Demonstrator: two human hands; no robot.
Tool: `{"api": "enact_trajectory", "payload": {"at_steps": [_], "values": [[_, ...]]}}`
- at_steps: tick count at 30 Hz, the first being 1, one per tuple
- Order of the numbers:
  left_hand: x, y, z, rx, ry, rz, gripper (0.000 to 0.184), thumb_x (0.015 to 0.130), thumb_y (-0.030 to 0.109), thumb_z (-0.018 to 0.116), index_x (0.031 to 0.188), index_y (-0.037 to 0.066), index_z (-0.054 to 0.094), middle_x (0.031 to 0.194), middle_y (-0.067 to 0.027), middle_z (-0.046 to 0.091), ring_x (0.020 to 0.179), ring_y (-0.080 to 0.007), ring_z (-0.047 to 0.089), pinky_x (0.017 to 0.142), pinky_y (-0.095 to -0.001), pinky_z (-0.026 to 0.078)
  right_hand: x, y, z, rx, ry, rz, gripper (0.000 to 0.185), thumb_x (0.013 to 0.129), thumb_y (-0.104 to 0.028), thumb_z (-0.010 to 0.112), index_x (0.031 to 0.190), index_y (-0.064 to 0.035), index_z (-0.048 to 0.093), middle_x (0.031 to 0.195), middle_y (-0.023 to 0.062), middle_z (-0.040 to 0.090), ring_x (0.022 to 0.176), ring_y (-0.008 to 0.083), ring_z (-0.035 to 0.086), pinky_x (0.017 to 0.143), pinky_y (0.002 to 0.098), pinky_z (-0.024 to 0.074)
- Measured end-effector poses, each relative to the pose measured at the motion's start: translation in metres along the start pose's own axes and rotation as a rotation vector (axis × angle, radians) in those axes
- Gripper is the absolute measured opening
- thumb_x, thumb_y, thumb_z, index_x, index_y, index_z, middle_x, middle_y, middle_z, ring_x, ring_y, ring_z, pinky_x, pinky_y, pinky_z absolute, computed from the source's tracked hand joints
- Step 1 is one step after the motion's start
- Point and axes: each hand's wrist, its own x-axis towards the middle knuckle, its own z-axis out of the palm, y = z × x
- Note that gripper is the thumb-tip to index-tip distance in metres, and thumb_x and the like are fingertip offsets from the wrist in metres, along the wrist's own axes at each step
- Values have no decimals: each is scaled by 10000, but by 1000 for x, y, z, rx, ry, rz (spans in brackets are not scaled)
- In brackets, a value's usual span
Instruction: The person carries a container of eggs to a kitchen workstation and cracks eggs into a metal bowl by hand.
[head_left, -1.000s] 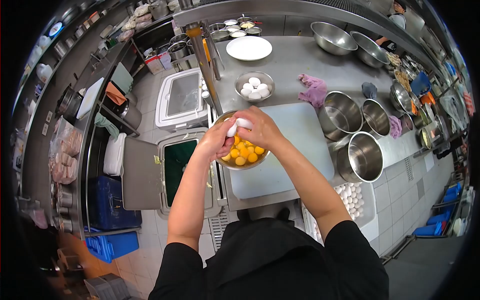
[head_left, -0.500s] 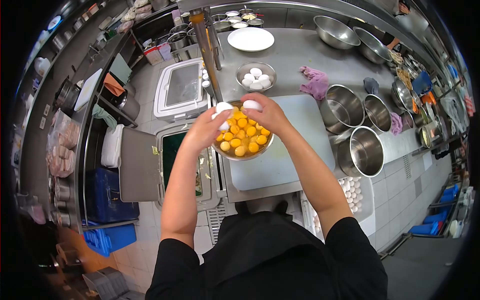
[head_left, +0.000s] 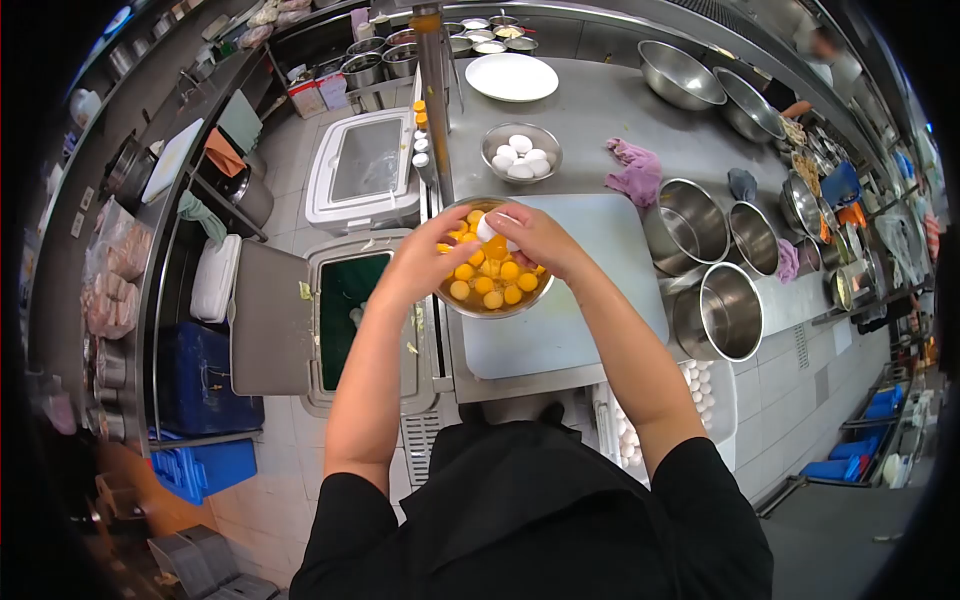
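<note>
A metal bowl [head_left: 470,309] full of raw egg yolks and whites stands at the left edge of a pale cutting board [head_left: 600,290]. Over it, my right hand [head_left: 545,240] grips a cracked egg [head_left: 486,229], with a yolk hanging just below the white shell. My left hand [head_left: 420,262] is at the bowl's left side, fingers apart and curved, with nothing visible in them. Behind the board, a smaller metal bowl [head_left: 555,166] holds several whole white eggs [head_left: 521,144].
An open bin [head_left: 405,385] with a green inside stands left of the counter, a whitish piece in it. Several steel pots [head_left: 718,310] line the right side. A pink cloth [head_left: 635,172] and a white plate [head_left: 511,78] lie farther back. Below is a crate of eggs [head_left: 700,400].
The white shells that were in my left hand are gone from it, and a whitish piece now shows in the bin. The egg in my right hand, whole-looking before, is now cracked open.
</note>
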Motion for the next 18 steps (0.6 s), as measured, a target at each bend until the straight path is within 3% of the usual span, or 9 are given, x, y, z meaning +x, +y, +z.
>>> {"api": "enact_trajectory", "payload": {"at_steps": [1,3,4,6,12,14,15,16,18], "values": [[4,9,5,-4,-3,0,512,887,168,709,1363,59,559,1171,-113,663,1008,-193,621,881,-324,515,3,5,3,-1,4,4,401,953,-447,615,1109,-78,631,734,43,619,571,151,587,512,297,473],[12,18,11,96,-77,129,521,875,108,677,1377,69,542,1088,-97,675,930,-180,635,839,-319,523,7,10,13,-388,247,-474,391,950,-456,594,1145,-119,635,875,98,669,807,259,663,704,380,525],[15,18,12,115,-51,138,541,863,57,644,1390,81,525,1023,-89,672,859,-169,638,803,-304,525,6,7,13,-391,249,-470,391,950,-456,594,1145,-119,635,875,98,669,807,259,663,704,380,525],[14,22,13,74,-37,128,547,861,48,644,1393,79,519,1017,-85,670,854,-161,635,801,-297,523,3,-4,11,-770,357,-381,380,946,-436,577,1163,-130,634,1037,142,668,1015,336,632,863,432,500],[-12,25,-25,-68,125,165,540,878,6,604,1407,51,510,1138,-60,648,941,-137,634,847,-294,515,8,-45,63,-507,344,-583,383,905,-361,616,1168,-86,579,1090,191,651,1021,380,625,861,458,506],[-35,14,-50,-77,204,151,554,875,-4,605,1417,44,502,1168,-79,652,953,-131,629,842,-278,508,22,-53,98,-389,205,-562,388,891,-333,627,1149,-48,571,1113,213,642,1059,397,610,890,470,493],[-45,3,-64,-124,233,118,571,862,-14,618,1418,43,503,1165,-89,659,935,-127,625,831,-262,503,27,-53,117,-322,152,-591,418,895,-324,620,1175,-19,566,1123,241,635,1103,408,595,933,472,479],[-56,-12,-79,-142,255,65,569,868,4,629,1421,41,498,1183,-110,654,936,-137,629,828,-267,507,41,-40,137,-399,131,-626,620,892,-356,652,1379,-12,482,1260,252,586,1157,402,589,996,435,469],[-76,-35,-102,-161,269,12,567,875,21,640,1423,39,494,1201,-130,649,938,-146,633,826,-273,510,50,-38,163,-437,-58,-552,711,884,-369,667,1449,-15,420,1370,307,492,1222,441,540,1031,456,448]]}}
